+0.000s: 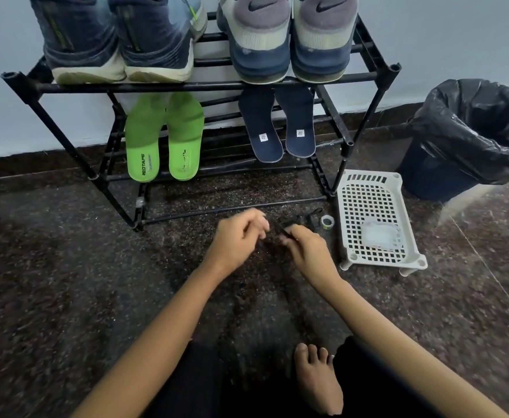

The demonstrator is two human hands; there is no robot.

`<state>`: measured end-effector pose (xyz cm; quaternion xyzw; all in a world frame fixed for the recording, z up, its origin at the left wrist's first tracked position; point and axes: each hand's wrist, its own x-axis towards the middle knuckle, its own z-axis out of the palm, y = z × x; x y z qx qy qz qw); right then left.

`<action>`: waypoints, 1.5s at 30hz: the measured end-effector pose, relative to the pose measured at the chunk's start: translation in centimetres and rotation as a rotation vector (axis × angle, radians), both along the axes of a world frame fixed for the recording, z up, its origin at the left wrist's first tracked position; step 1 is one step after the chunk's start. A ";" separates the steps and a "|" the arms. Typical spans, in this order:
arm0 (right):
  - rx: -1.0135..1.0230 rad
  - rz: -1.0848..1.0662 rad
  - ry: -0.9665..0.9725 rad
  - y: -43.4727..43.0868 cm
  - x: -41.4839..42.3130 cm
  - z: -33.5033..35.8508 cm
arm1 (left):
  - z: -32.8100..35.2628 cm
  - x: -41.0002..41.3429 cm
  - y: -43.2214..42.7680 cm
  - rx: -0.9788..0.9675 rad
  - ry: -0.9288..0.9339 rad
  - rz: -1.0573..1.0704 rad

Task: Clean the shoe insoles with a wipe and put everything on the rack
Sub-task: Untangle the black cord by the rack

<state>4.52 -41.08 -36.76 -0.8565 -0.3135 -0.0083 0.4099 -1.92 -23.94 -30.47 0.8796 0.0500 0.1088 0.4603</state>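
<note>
My right hand pinches a thin black lace just above the floor in front of the black shoe rack. My left hand is curled close beside it, fingertips at the lace's other end. More black lace lies on the floor behind my right hand. On the rack's lower shelf lean two green insoles and two navy insoles. A pair of dark blue shoes and a pair of grey shoes stand on the top shelf. A clear wipe packet lies in the white basket.
A bin lined with a black bag stands at the right against the wall. A small roll of tape lies between the rack and the basket. My bare foot rests on the speckled floor below my arms.
</note>
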 end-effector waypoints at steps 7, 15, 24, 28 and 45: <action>0.092 -0.288 0.279 -2.9 -0.1 -1.8 | 3.7 -0.1 2.3 -0.423 -0.130 0.132; 0.122 -0.091 0.049 2.0 0.0 6.5 | 1.2 0.2 0.2 -0.498 0.184 0.176; -0.025 -0.001 0.038 5.1 -1.2 6.2 | 1.6 0.3 -0.7 -0.996 0.349 0.244; -0.025 -0.031 0.173 5.6 -1.6 5.1 | 1.6 0.1 -0.7 -0.994 0.231 0.282; 0.169 -0.029 0.361 7.2 -2.9 5.0 | -0.1 -0.2 2.4 -0.587 0.429 0.380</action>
